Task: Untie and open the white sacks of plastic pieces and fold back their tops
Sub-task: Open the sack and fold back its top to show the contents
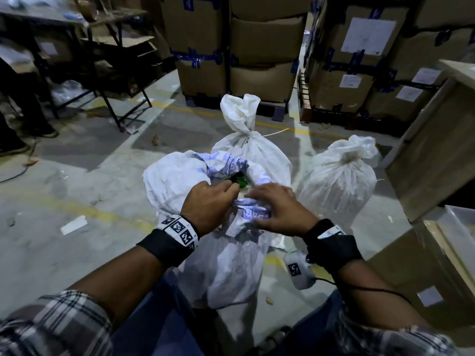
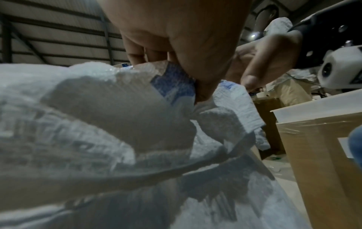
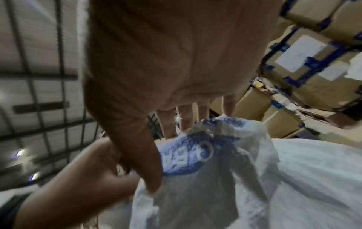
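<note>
The nearest white sack [image 1: 231, 253] with blue print stands on the floor between my arms, its mouth open. Green plastic pieces [image 1: 239, 179] show inside. My left hand [image 1: 221, 194] pinches the near rim [image 2: 172, 80], thumb outside and fingers over the edge. My right hand [image 1: 270, 201] grips the same printed rim [image 3: 188, 151] just to the right, fingers [image 3: 184, 120] hooked inside and thumb on the outer face. Two more white sacks stand tied shut: one behind [image 1: 246, 140] and one at the right [image 1: 339, 181].
Stacked cardboard boxes [image 1: 264, 47] with blue tape line the back. A wooden crate [image 1: 437, 150] and a cardboard box [image 1: 424, 265] stand close on the right. A metal table frame [image 1: 115, 86] and another person's legs [image 1: 15, 111] are at the left.
</note>
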Available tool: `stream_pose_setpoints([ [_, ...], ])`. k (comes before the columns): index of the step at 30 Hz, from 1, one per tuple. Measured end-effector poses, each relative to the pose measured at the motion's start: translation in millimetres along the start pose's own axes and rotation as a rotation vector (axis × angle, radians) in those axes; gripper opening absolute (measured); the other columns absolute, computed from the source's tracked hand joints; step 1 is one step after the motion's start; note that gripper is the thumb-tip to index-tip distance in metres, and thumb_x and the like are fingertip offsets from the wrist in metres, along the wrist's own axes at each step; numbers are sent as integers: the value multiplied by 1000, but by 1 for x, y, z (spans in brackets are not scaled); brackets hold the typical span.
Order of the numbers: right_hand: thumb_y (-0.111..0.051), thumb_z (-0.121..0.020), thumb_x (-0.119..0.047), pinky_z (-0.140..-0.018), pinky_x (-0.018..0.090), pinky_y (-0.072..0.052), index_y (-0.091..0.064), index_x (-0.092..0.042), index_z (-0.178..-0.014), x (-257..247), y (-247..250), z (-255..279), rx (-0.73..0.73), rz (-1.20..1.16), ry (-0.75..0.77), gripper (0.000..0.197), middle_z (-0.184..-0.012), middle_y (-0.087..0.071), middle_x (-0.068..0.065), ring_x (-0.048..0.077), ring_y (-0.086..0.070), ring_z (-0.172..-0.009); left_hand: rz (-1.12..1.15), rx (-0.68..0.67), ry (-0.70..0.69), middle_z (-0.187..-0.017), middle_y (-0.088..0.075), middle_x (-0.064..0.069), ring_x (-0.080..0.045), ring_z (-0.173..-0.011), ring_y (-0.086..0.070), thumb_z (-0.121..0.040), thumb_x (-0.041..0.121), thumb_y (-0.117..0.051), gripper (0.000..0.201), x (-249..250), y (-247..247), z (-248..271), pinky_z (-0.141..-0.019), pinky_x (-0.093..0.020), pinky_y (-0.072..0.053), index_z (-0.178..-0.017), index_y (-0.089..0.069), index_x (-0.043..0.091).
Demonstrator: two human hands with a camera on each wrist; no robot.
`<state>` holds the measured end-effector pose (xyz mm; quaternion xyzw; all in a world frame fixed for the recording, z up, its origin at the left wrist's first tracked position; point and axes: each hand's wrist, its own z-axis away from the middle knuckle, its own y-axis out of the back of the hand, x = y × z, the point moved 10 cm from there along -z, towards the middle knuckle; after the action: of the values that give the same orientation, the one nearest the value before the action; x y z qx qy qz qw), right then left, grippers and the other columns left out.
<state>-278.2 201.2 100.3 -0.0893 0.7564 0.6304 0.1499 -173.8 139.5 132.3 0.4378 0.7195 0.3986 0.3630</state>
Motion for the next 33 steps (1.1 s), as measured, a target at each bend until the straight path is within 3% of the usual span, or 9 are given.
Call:
stream_pose_setpoints([
  [4,-72,-82,-36,-67,36,-44,-63,-14,-91,-24,-10,-7,96,415,94,25,-87,-66,6,34,-64,-76,23,-76,206,-85,-66,-5,-35,-46,-58,-65,25,-81,31,-23,-10,14,-39,-30,-38,-87,-63,14],
  [7,-80,-74,-26,-52,33,-43,-64,-10,-85,-33,-10,-8,287,532,147,25,-78,-62,9,32,-58,-58,81,-165,282,-112,-56,-9,-40,-60,-61,-82,31,-64,26,-35,-23,18,-48,-35,-38,-101,-56,15],
  [10,-72,-85,-17,-54,36,-44,-66,-12,-91,-37,-15,-10,374,564,165,10,-83,-65,7,31,-60,-59,213,-214,232,-112,-50,0,-36,-72,-62,-80,45,-56,32,-32,-30,15,-56,-36,-47,-101,-45,23],
  [15,-64,-81,-11,-64,37,-45,-67,-11,-115,-32,9,-19,405,499,146,34,-97,-70,6,30,-66,-77,126,-211,154,-92,-68,3,-26,-77,-68,-71,75,-58,61,-26,-29,-1,-56,-29,-35,-107,-45,27],
  [19,-62,-77,-12,-77,38,-42,-55,-11,-136,-22,-8,-19,148,280,147,59,-123,-65,7,30,-63,-104,-4,-214,126,-91,-71,-3,-29,-80,-69,-81,44,-58,32,-31,-21,-16,-59,-31,-41,-107,-55,27],
  [22,-64,-85,-48,-92,40,-41,-34,-18,-152,-9,-23,-11,-7,192,89,80,-139,-53,2,24,-49,-122,-20,-226,135,-90,-72,-2,-30,-77,-69,-79,33,-59,35,-36,-18,-15,-57,-32,-33,-112,-55,26],
  [24,-61,-86,-52,-86,41,-45,-37,-17,-150,-5,-30,-8,-41,323,44,77,-131,-53,4,27,-52,-116,-1,-212,136,-87,-72,-3,-31,-75,-69,-78,32,-60,35,-37,-13,-16,-57,-32,-31,-113,-54,25],
  [29,-63,-75,-6,-57,42,-49,-64,-7,-112,-4,5,-11,213,381,-20,37,-102,-63,14,37,-65,-86,-54,-201,55,-80,-70,-8,-32,-83,-66,-81,27,-58,31,-31,-7,-16,-71,-38,-43,-111,-56,20],
  [33,-56,-82,-9,-59,38,-52,-68,-7,-119,-23,18,-13,368,495,66,39,-111,-69,13,34,-68,-81,-106,-200,43,-93,-72,-5,-30,-93,-64,-88,21,-49,38,-33,-8,-13,-78,-40,-41,-125,-48,20],
])
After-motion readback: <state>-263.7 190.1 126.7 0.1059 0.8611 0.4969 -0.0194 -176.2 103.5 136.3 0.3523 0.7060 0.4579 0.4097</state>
